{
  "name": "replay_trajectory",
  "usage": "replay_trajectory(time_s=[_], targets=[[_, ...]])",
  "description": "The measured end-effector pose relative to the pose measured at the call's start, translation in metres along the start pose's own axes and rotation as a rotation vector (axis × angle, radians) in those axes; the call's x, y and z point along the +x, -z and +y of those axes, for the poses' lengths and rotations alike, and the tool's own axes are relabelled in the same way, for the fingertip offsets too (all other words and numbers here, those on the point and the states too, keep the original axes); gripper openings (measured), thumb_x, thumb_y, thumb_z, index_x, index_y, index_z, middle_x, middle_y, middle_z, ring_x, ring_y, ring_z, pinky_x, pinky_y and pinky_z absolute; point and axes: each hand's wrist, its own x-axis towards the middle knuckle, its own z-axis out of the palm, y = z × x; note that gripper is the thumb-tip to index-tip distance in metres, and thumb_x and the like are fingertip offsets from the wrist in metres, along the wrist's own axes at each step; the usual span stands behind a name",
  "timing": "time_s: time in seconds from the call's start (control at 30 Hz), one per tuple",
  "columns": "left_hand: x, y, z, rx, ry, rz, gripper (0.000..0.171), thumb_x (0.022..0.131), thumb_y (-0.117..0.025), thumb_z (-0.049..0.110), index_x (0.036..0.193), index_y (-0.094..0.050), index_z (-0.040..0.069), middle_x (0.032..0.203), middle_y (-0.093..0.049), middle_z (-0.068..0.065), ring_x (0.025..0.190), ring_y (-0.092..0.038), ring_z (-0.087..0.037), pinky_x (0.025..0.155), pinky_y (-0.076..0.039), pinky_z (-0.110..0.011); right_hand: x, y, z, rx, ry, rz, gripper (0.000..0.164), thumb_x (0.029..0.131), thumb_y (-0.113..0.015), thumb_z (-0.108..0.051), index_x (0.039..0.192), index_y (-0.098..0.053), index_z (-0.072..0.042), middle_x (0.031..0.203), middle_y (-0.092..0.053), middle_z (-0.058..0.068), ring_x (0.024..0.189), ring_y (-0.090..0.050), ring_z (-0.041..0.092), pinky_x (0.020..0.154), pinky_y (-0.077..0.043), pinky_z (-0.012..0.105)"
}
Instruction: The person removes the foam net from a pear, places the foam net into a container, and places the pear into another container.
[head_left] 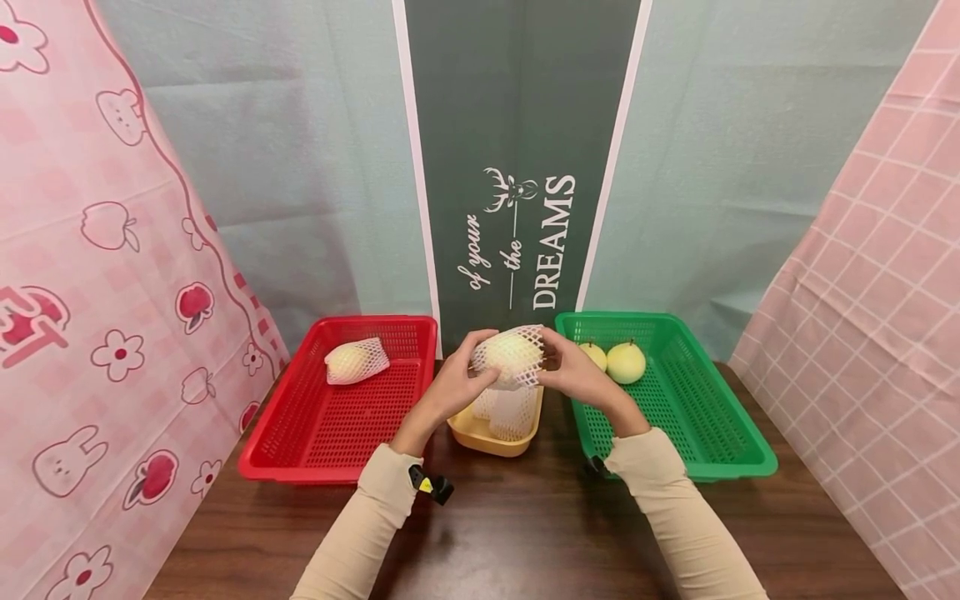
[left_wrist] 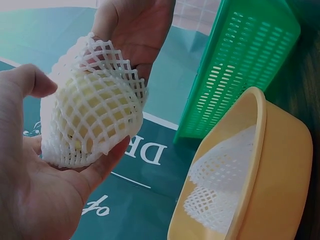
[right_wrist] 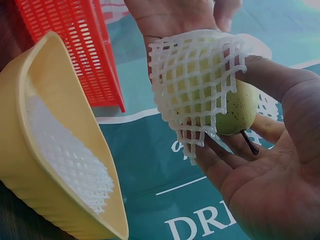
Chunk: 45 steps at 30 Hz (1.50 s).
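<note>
Both hands hold a pale yellow-green pear [right_wrist: 239, 111] inside a white foam net sleeve [head_left: 516, 357], raised above the yellow basket. My left hand [head_left: 456, 385] grips the netted pear, with fingers and thumb curved round it in the left wrist view. On the other side my right hand [head_left: 581, 373] has its thumb and fingers at the open end of the sleeve, pinching the mesh edge. The pear's brown stem [right_wrist: 250, 142] and part of its speckled skin stick out of the net there. Mesh covers the rest of the fruit.
Below the hands stands a small yellow basket [head_left: 491, 447] with spare foam nets [head_left: 513, 414]. A red basket [head_left: 337, 475] at left holds one netted pear [head_left: 357, 362]. To the right, a green basket [head_left: 720, 417] holds bare pears [head_left: 626, 363], partly hidden by my right hand.
</note>
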Motion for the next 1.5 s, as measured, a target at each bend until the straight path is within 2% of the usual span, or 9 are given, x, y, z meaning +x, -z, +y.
replay_trajectory(time_s=[0.17, 0.53, 0.77, 1.03, 1.2, 1.5], targets=[[0.0010, 0.0000, -0.0009, -0.012, -0.001, 0.012, 0.057, 0.100, -0.063, 0.010, 0.154, -0.046, 0.014, 0.154, -0.054, -0.015, 0.136, -0.058, -0.033, 0.112, -0.052, -0.054, 0.0004, -0.0006, 0.0021, 0.031, 0.003, -0.001, 0.063, 0.094, -0.067, 0.002, 0.152, -0.043, 0.003, 0.135, -0.060, 0.027, 0.120, -0.065, 0.037, 0.089, -0.058, 0.028], [0.0006, 0.0017, -0.0001, -0.048, 0.014, 0.023, 0.056, 0.101, -0.067, 0.014, 0.154, -0.049, 0.013, 0.154, -0.055, -0.015, 0.138, -0.058, -0.032, 0.114, -0.051, -0.051, 0.0003, -0.0011, 0.0050, 0.067, 0.002, 0.023, 0.066, 0.094, -0.067, 0.003, 0.154, -0.042, 0.004, 0.133, -0.061, 0.029, 0.120, -0.066, 0.038, 0.087, -0.058, 0.026], [-0.0002, 0.0028, 0.0011, -0.069, 0.031, 0.034, 0.056, 0.102, -0.069, 0.017, 0.155, -0.050, 0.016, 0.155, -0.056, -0.014, 0.139, -0.058, -0.032, 0.115, -0.049, -0.053, 0.0005, -0.0019, 0.0058, 0.089, 0.006, 0.045, 0.065, 0.095, -0.071, 0.001, 0.154, -0.044, 0.000, 0.138, -0.061, 0.028, 0.125, -0.065, 0.040, 0.091, -0.059, 0.027], [0.0001, 0.0037, 0.0006, -0.072, 0.054, 0.043, 0.056, 0.102, -0.071, 0.020, 0.154, -0.052, 0.018, 0.154, -0.057, -0.013, 0.140, -0.059, -0.031, 0.115, -0.049, -0.051, 0.0001, 0.0000, 0.0069, 0.078, 0.002, 0.062, 0.067, 0.096, -0.071, -0.002, 0.156, -0.042, 0.001, 0.140, -0.060, 0.031, 0.130, -0.063, 0.047, 0.095, -0.059, 0.032], [0.0000, 0.0039, 0.0007, -0.080, 0.053, 0.052, 0.056, 0.101, -0.072, 0.019, 0.154, -0.053, 0.018, 0.153, -0.058, -0.014, 0.139, -0.060, -0.033, 0.114, -0.049, -0.054, -0.0001, 0.0003, 0.0076, 0.047, 0.003, 0.074, 0.065, 0.096, -0.072, -0.003, 0.154, -0.045, 0.002, 0.139, -0.061, 0.030, 0.129, -0.063, 0.045, 0.099, -0.058, 0.038], [0.0002, 0.0045, -0.0006, -0.065, 0.048, 0.075, 0.053, 0.100, -0.074, 0.021, 0.151, -0.057, 0.018, 0.147, -0.062, -0.014, 0.134, -0.063, -0.032, 0.113, -0.050, -0.054, 0.0010, 0.0004, 0.0103, 0.050, 0.004, 0.088, 0.062, 0.095, -0.072, -0.002, 0.152, -0.047, 0.002, 0.140, -0.062, 0.028, 0.129, -0.064, 0.041, 0.103, -0.057, 0.043]])
